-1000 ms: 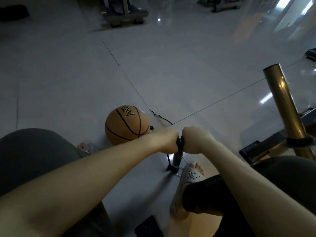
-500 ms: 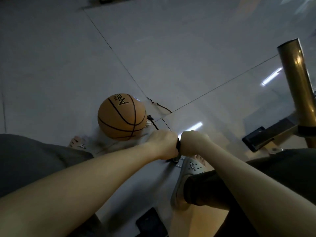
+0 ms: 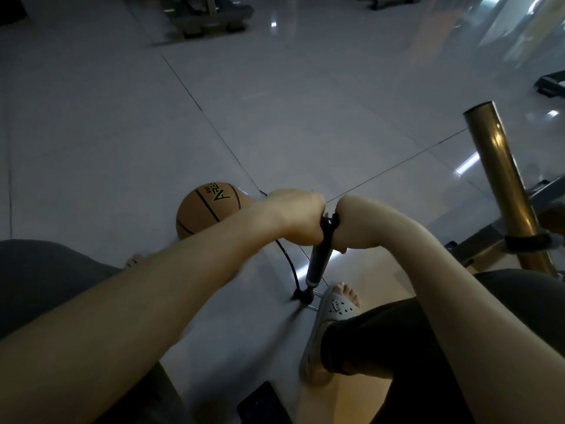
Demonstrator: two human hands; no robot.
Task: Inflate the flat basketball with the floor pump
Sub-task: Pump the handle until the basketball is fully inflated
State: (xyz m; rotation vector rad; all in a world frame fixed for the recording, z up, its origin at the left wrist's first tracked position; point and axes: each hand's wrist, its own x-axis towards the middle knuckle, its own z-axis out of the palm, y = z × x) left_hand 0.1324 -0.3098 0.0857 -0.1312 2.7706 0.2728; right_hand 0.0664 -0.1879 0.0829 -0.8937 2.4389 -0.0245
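Head view: both fists sit higher than half a second ago, when they were pressed down close to the pump's foot. The left hand point(image 3: 298, 217) and the right hand point(image 3: 351, 223) each grip one side of the handle point(image 3: 329, 220), fingers curled tight round it, and the handle is now drawn up so that the dark barrel of the floor pump point(image 3: 319, 258) shows in full below them, tilted slightly. That reads as the top of an upstroke, with another push down due next. The pump's base point(image 3: 304, 296) stands on the grey tiled floor point(image 3: 305, 133), just left of the right foot in a pale sandal point(image 3: 330, 313), which seems to pin it. The black hose point(image 3: 289, 264) arcs up from the base and passes behind the left hand toward the basketball point(image 3: 204, 209), which rests on the floor to the left and slightly beyond the pump; the left forearm hides the joint at the ball. The ball looks round, but its firmness cannot be judged, so pumping probably goes on. A gold metal post point(image 3: 501, 185) stands far right.
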